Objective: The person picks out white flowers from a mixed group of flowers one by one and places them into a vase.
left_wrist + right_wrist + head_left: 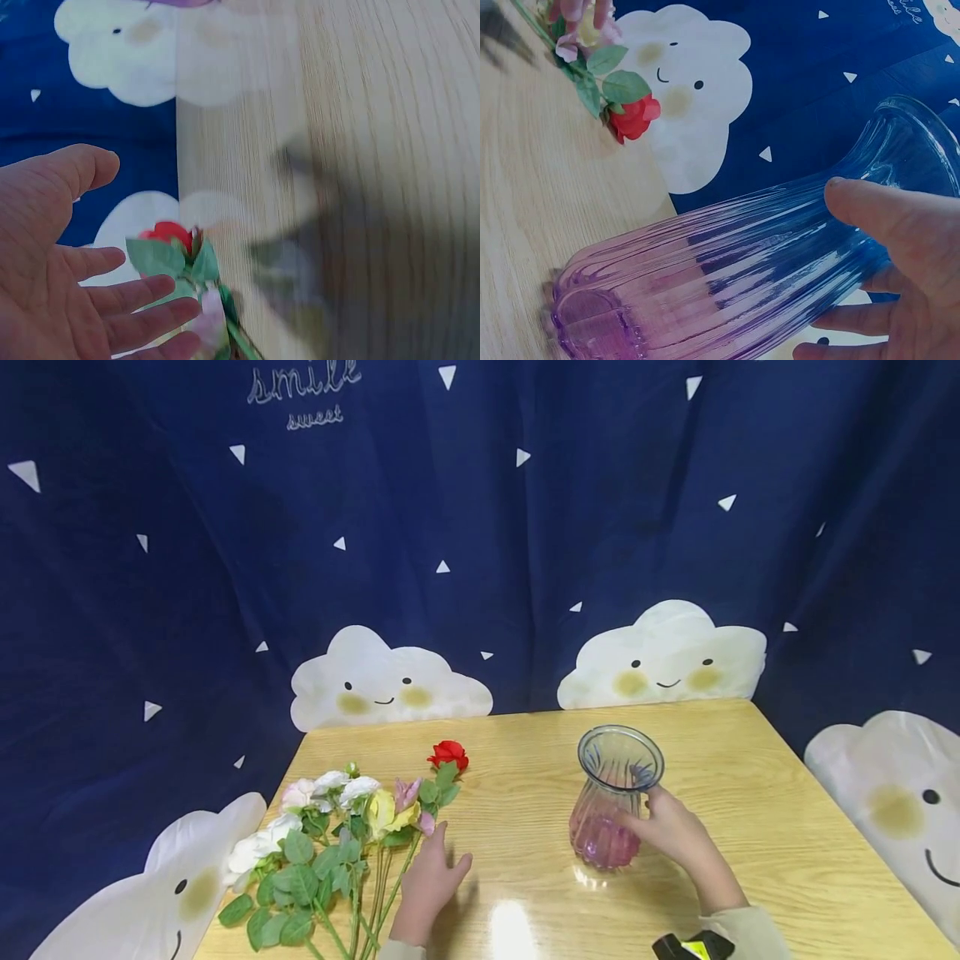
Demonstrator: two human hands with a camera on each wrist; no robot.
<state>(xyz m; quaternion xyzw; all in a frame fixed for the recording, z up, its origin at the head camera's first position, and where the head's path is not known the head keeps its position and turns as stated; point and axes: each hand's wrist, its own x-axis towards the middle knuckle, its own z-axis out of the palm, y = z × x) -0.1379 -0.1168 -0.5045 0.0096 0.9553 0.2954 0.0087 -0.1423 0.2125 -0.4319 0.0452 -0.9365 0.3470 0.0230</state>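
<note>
A ribbed glass vase [606, 814], bluish at its flared rim and pink-purple toward its base, sits upright on the right half of the table. My right hand [675, 837] grips its side, thumb [866, 210] across the glass and fingers around the far side. On the left lies a spread of flowers with long green stems. Among them are a red rose [448, 755], a yellow rose [388, 817] and several white flowers [258, 845]. Beside the stems, my left hand [429, 887] is held with fingers extended and thumb apart, its palm bare in the left wrist view.
The light wooden table [517, 793] carries both the flowers and the vase. Behind it hangs a dark blue curtain [480, 527] with white triangles. Smiling white clouds [667, 652] line the table's back and sides.
</note>
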